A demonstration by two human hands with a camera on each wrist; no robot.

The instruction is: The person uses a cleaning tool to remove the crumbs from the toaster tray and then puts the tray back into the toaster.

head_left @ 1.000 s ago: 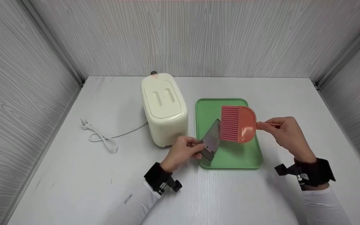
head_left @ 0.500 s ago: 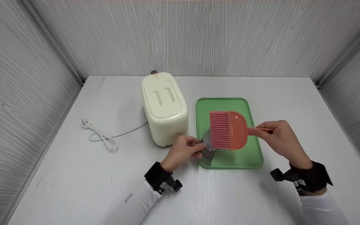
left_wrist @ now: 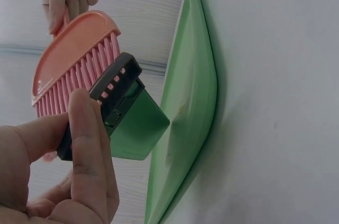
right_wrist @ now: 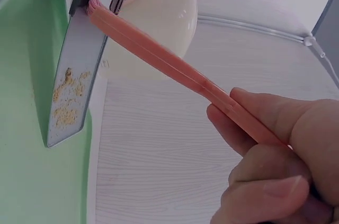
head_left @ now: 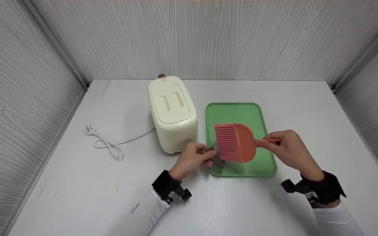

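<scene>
My left hand (head_left: 190, 159) pinches a toaster crumb tray (right_wrist: 74, 68) by its dark slotted end (left_wrist: 114, 89), between thumb and fingers. In the right wrist view, yellow-brown crumbs (right_wrist: 69, 102) lie scattered on its smooth metal plate. A flat orange brush (head_left: 245, 144) with pink bristles is held by its thin handle in my right hand (head_left: 290, 150). Its bristles sit at the dark end of the crumb tray, near my left fingers, and hide much of the plate in the head view. Both are above a green tray (head_left: 235, 113).
A cream toaster (head_left: 172, 114) stands left of the green tray, close to my left hand. Its white cord and plug (head_left: 90, 131) lie on the white table (head_left: 77, 183) farther left. Wood-patterned panels (head_left: 208, 39) border the table at the back and sides.
The brush and my right hand have moved left and toward me, so the bristles now cover more of the crumb tray in the head view. My left hand has stayed in place.
</scene>
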